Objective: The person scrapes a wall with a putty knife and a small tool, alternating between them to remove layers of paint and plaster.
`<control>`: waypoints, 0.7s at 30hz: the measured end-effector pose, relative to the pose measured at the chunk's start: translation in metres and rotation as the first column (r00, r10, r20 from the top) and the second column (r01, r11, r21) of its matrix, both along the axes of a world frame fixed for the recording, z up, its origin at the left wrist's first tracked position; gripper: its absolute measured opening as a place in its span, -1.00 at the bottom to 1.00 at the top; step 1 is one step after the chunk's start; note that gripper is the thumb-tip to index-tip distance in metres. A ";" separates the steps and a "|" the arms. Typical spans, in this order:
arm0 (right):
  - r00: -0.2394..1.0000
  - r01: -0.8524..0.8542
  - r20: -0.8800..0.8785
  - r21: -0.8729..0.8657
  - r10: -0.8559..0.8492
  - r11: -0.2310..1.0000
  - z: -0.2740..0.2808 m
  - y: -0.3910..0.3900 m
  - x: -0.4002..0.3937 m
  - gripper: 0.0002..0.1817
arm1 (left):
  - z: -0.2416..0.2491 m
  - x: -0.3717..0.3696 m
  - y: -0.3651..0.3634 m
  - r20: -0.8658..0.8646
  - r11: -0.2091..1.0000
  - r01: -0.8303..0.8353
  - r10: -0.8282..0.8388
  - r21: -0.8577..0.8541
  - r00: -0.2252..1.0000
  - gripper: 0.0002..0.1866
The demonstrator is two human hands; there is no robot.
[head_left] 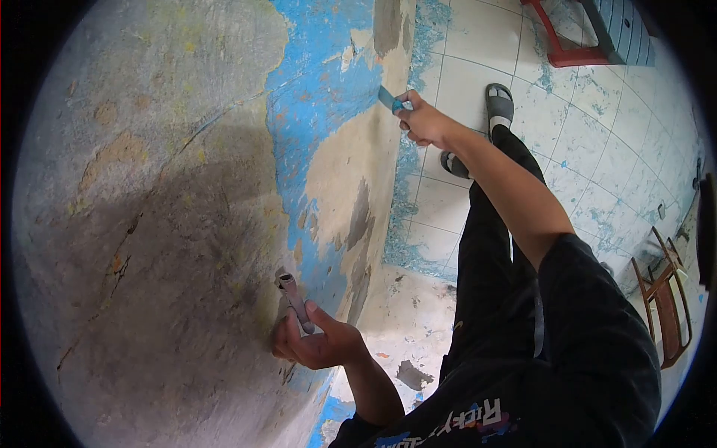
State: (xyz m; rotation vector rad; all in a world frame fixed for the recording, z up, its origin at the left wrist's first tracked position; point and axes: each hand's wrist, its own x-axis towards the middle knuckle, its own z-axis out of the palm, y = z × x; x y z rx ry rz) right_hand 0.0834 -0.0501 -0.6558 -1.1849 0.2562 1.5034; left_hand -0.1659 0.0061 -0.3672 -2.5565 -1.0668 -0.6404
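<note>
My right hand (pixel 424 122) is closed round a teal scraper (pixel 388 98). Its blade reaches the wall edge where blue paint (pixel 326 82) borders a bare beige patch (pixel 345 160). Lower down, my left hand (pixel 320 342) grips a slim pale metal tool (pixel 296 300) with a dark, hollow-looking end; its exact kind is unclear. That end points at the wall, close to the line between the grey bare plaster (pixel 179 246) and the blue strip. Part of the tool's shaft is hidden by my fingers.
Blue flakes (pixel 409 201) lie along the foot of the wall on white floor tiles (pixel 478 37). My sandalled feet (pixel 499 104) stand close by. A red and grey plastic stool (pixel 571 56) is at the top right, and a wooden chair (pixel 665 302) lies at the right.
</note>
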 end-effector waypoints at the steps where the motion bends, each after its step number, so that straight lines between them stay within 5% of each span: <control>1: 0.998 -0.004 -0.057 0.000 0.005 1.000 -0.006 0.000 0.007 -0.71 | 0.000 0.001 0.000 0.023 1.000 0.008 -0.008 -0.003 1.000 -0.77; 21: 0.996 -0.079 0.043 0.045 0.077 0.996 -0.011 -0.009 0.013 -0.63 | -0.005 0.000 0.003 0.085 0.998 0.062 -0.061 -0.009 0.995 -0.77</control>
